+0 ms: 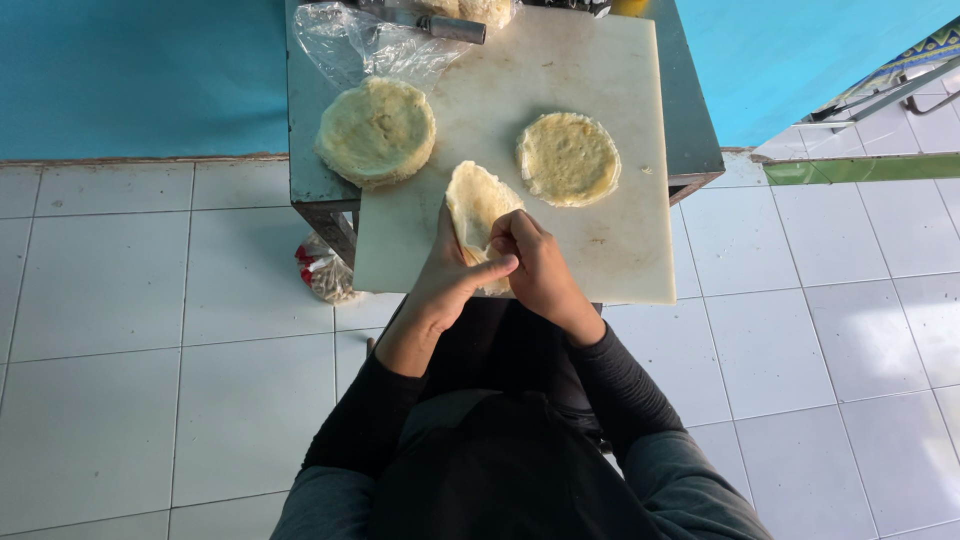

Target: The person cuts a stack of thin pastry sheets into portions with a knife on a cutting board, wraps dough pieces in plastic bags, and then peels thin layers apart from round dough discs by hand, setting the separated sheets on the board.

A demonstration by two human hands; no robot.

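Here we hold one thin, floppy flatbread over the near edge of the white cutting board: left hand grasps it from below, right hand pinches its edge, fingers curled. A thick stack of flatbreads lies left, a single round right. Crumpled clear plastic bag behind; contents unclear.
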